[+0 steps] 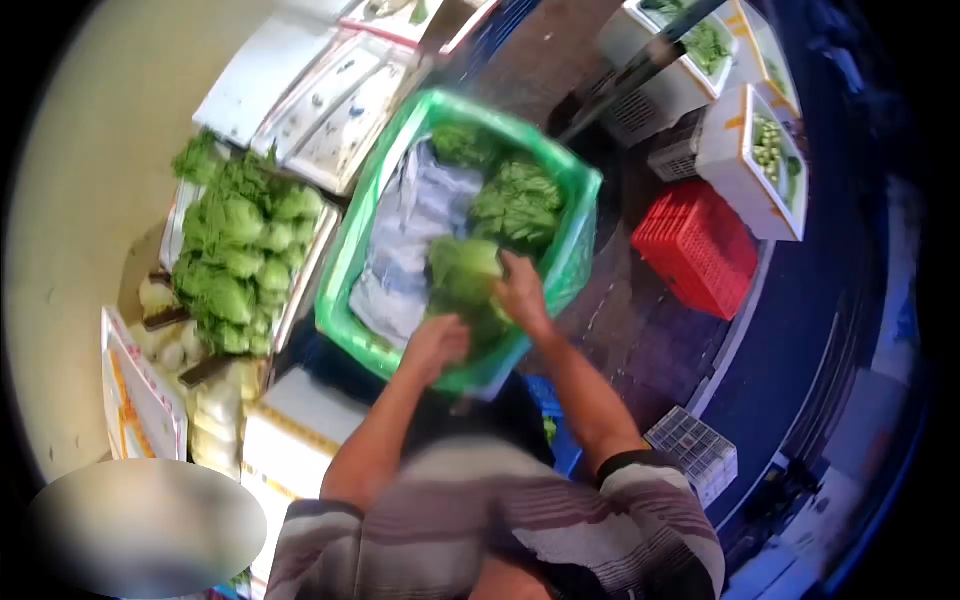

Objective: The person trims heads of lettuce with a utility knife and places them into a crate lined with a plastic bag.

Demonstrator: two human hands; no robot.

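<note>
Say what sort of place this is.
Likely a vegetable stall or market: piled leafy greens on the left, white boxes of vegetables on the right, and a green tub holding more greens.

The green-lined crate is open overhead, while its raised walls bar a sideways path. Inside, leafy greens crowd the right half and crumpled grey cloth lies across the left. The left hand and right hand take up the near end. Rightward, bare floor gives passage as far as the red crate; a slanting pole obstructs beyond the far right corner.
</note>
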